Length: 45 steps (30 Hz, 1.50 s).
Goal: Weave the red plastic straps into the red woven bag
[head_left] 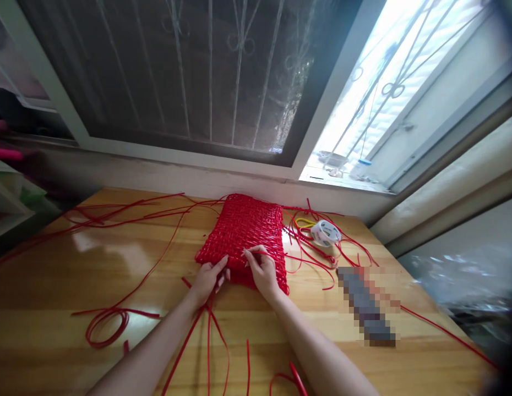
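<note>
Nearest to you, your forearms reach in from the near edge, with loose red strips (208, 346) trailing toward you between them on the bench (317, 313). The woven red piece (250, 225) lies in the middle of the bench, toward its far side, close to the wall under the window (190, 82). Your left hand (210, 278) is at its near left corner, thumb laid along the edge and the other fingers curled beside it; you cannot tell from here how firmly they grip. Your right hand (262, 269) rests over its near right part, thumb and index fingertips drawn close together, though whether a strip is caught between them is too small to tell. To your left, a red coil (101, 344) lies apart from the weave, and more strips spread toward the far left. To the right, among tangled strips, you have a white roll of tape (322, 236) just beside a yellow loop (304, 223). Nearer on that side lies a pixelated grey object (365, 308), too blurred to name
</note>
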{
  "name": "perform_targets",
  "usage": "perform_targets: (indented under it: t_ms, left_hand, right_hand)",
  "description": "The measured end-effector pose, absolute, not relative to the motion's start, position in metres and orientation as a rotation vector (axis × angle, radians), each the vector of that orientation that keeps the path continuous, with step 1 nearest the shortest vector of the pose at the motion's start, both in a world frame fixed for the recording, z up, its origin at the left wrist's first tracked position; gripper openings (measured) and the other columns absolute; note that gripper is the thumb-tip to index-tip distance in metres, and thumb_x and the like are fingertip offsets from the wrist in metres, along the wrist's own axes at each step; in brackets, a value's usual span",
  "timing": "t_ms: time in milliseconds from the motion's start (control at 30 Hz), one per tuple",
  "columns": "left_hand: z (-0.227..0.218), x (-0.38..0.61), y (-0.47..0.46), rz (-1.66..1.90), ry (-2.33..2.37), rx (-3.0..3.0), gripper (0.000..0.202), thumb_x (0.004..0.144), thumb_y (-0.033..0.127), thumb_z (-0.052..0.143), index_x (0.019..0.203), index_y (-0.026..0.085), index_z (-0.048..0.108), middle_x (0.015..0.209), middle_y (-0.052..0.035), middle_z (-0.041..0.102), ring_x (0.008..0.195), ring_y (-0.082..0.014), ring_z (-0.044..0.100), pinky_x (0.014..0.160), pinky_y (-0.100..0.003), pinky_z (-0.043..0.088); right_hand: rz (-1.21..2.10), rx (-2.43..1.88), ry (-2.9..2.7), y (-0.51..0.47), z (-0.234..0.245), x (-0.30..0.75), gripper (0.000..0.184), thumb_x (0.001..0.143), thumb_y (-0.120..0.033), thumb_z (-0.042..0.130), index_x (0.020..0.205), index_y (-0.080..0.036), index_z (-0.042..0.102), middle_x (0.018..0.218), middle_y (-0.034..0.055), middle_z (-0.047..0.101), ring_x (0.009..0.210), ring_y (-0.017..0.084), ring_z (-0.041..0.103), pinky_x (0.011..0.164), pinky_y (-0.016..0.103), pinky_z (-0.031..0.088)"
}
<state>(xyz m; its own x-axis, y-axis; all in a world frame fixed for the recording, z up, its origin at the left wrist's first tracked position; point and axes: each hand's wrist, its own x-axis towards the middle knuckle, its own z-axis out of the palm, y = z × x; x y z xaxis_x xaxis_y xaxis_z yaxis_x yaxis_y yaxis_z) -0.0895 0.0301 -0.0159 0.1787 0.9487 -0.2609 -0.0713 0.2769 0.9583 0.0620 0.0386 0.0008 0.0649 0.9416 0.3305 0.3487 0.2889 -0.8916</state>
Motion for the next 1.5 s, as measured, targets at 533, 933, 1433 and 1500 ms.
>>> perform_targets:
  t_ms: [533,933,1433,1500]
  left_hand:
    - [-0.012,-0.089,0.03,0.962,1.149,0.986,0.047,0.072,0.053,0.046,0.048,0.013,0.053,0.031,0.005,0.035,0.028,-0.005,0.029,0.032,-0.018,0.022]
    - [-0.027,-0.092,0.035,0.979,1.099,0.913,0.048,0.066,0.053,0.055,0.041,0.016,0.038,0.035,0.0082,0.022,0.034,-0.0029,0.017,0.038,-0.02,0.009]
    - [-0.018,-0.067,0.004,1.131,1.164,0.665,0.044,0.062,0.053,0.059,0.047,0.014,0.045,0.039,0.0066,0.033,0.034,-0.0024,0.023,0.037,-0.017,0.014]
    - [-0.021,-0.071,0.008,1.123,1.14,0.649,0.042,0.06,0.051,0.062,0.048,0.013,0.047,0.039,0.0068,0.033,0.035,-0.0024,0.025,0.037,-0.017,0.016]
  right_hand:
    - [0.702,-1.247,-1.509,0.039,0.002,0.062,0.021,0.079,-0.04,0.048,0.075,-0.02,0.05,0.056,-0.0039,0.05,0.049,0.01,0.046,0.051,0.021,0.039]
    - [0.398,-1.148,-1.724,0.032,-0.002,0.067,0.013,0.082,-0.028,0.045,0.082,-0.019,0.054,0.073,0.0022,0.061,0.066,0.013,0.058,0.064,0.023,0.045]
    - [0.235,-0.995,-1.807,0.022,0.002,0.071,0.009,0.081,-0.019,0.046,0.085,-0.019,0.054,0.076,0.0041,0.062,0.07,0.013,0.058,0.066,0.026,0.048]
    - [0.245,-0.968,-1.849,0.017,0.002,0.067,0.009,0.081,-0.018,0.045,0.086,-0.019,0.053,0.077,0.0043,0.063,0.071,0.014,0.058,0.066,0.027,0.048]
